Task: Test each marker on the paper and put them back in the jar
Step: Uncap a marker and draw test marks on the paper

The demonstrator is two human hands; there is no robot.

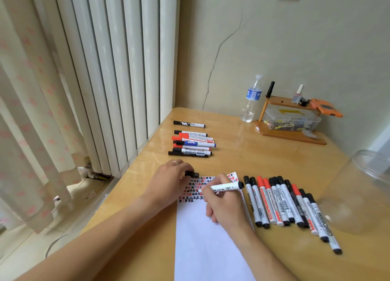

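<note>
Wooden desk in a corner by a radiator, marker testing under way.

Nearest lay the white paper, its far end crowded with red and black test marks. On it the right hand pinched an uncapped black whiteboard marker, fingers curled round the barrel, tip at the marks. The left hand rested on the paper's far left corner, fingertips holding the black cap. Just right of the paper lay a row of capped black and red markers, side by side. At the right edge stood the clear plastic jar, apparently empty. Farther off, near the radiator, lay a second group of markers, one apart behind them. Against the wall stood a water bottle and a small wooden shelf.
</note>
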